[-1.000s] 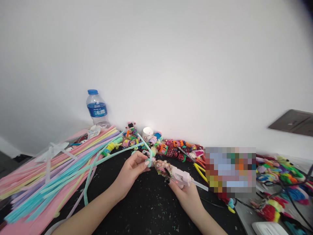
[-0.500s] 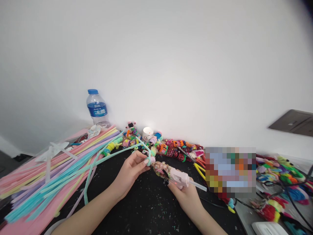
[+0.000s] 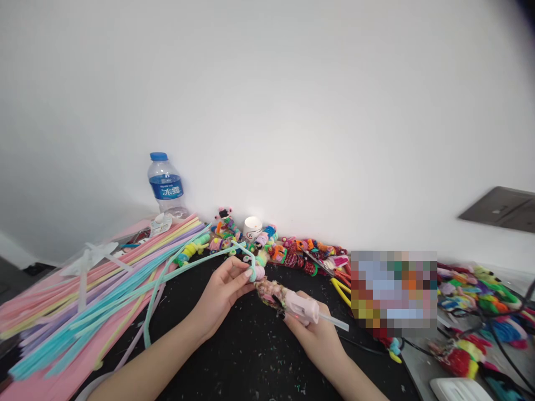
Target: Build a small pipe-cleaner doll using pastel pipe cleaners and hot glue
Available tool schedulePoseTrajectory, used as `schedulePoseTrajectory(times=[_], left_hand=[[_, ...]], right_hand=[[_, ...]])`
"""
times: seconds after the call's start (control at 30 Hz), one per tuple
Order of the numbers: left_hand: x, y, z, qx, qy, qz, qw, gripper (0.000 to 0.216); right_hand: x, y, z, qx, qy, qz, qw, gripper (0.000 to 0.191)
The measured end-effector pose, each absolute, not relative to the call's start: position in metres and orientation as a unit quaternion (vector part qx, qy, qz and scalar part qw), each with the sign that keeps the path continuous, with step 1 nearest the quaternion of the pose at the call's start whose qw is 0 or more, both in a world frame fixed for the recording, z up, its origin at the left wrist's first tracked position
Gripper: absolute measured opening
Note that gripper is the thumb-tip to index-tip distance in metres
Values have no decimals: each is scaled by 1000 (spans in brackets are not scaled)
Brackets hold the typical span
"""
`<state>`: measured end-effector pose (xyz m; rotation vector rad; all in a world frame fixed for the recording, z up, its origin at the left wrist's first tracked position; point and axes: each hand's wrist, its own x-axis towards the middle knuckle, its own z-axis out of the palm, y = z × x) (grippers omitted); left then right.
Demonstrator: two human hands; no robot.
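Observation:
My left hand (image 3: 229,287) pinches a small pipe-cleaner figure (image 3: 259,272) in mint, pink and pale yellow, with a mint pipe cleaner (image 3: 251,253) bent upward from it. In my right hand (image 3: 315,334) is a pale pink glue gun (image 3: 301,307), its front end crusted with glue and bits. A clear glue stick (image 3: 335,322) sticks out of its back. The glue gun's front end is right beside the figure; whether they touch I cannot tell. My right fingers are partly hidden behind the glue gun.
Bundled pastel pipe cleaners (image 3: 137,278) cover the left side. A water bottle (image 3: 167,186) and a paper cup (image 3: 252,227) stand near the wall. Finished pipe-cleaner figures (image 3: 292,256) line the back. Scissors (image 3: 320,262) lie among them. A black cable (image 3: 363,348) runs right.
The glue gun in my right hand has shifted slightly left. The bent mint pipe cleaner on the figure has tilted a little lower; my left hand stays nearly still.

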<state>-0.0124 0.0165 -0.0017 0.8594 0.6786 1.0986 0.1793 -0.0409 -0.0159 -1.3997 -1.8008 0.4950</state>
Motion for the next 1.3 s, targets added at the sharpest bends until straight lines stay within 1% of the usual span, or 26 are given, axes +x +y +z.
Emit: schedulePoseTrajectory(times=[0.1, 0.2, 0.3, 0.4, 0.5, 0.6, 0.7, 0.8, 0.9, 0.97, 1.07, 1.1, 1.2, 1.3], left_hand=[[-14, 17, -2, 397, 311, 507, 699, 10], [-15, 19, -3, 421, 342, 528, 653, 10], [-16, 21, -5, 449, 370, 540, 608, 11], [-15, 22, -6, 471, 383, 543, 580, 13], [-15, 22, -5, 501, 389, 537, 556, 12], [-14, 20, -3, 538, 387, 528, 531, 9], [-13, 16, -3, 577, 368, 505, 527, 6], [-12, 9, -3, 641, 332, 451, 525, 4], [-11, 2, 1, 736, 282, 389, 477, 8], [-11, -2, 5, 781, 250, 354, 449, 10], [-10, -5, 10, 808, 218, 325, 440, 14], [-10, -5, 11, 811, 214, 321, 441, 15], [-9, -4, 10, 797, 226, 328, 455, 13], [-8, -3, 6, 759, 258, 343, 489, 9]], right_hand=[[178, -42, -13, -558, -712, 195, 380, 15], [181, -44, -15, -591, -695, 180, 367, 2], [184, -45, -17, -611, -710, 97, 337, 23], [183, -46, -16, -619, -737, 21, 272, 38], [178, -47, -15, -658, -718, -28, 224, 44], [174, -47, -14, -674, -708, -39, 207, 46], [174, -48, -11, -661, -712, -30, 234, 44], [176, -50, -9, -626, -722, -4, 295, 41], [178, -53, -8, -573, -734, 50, 361, 35], [178, -54, -8, -539, -735, 93, 400, 28], [175, -53, -8, -512, -723, 155, 438, 7], [174, -53, -8, -511, -715, 169, 446, 7], [170, -53, -8, -522, -683, 189, 474, 17], [168, -54, -9, -529, -649, 220, 500, 15]])
